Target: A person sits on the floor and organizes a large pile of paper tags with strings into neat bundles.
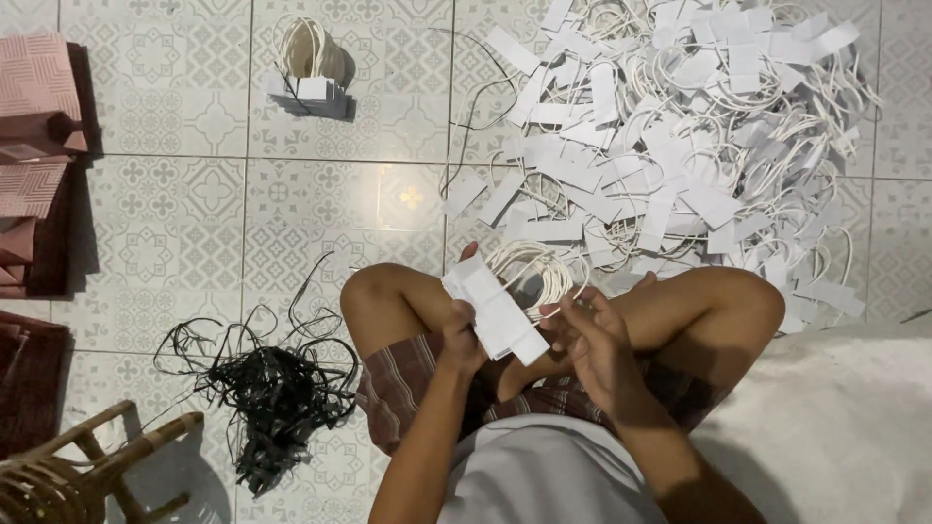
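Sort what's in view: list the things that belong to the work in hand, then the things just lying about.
In the work:
left hand
right hand
stack of white cards with cord loops
big pile of white cards
small finished bundle

Lying about:
black strap tangle
wooden stool
pink patterned pieces

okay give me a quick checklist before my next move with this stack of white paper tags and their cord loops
1. Left hand grips the tag stack: ok.
2. Right hand at the stack's near end: ok; exact hold cannot tell.
3. Cord loops gathered together behind the stack: ok.
4. Tag edges squared up: cannot tell.
5. Loose tag pile apart from the finished bundle: ok.
6. Black strap tangle lies clear of both hands: ok.
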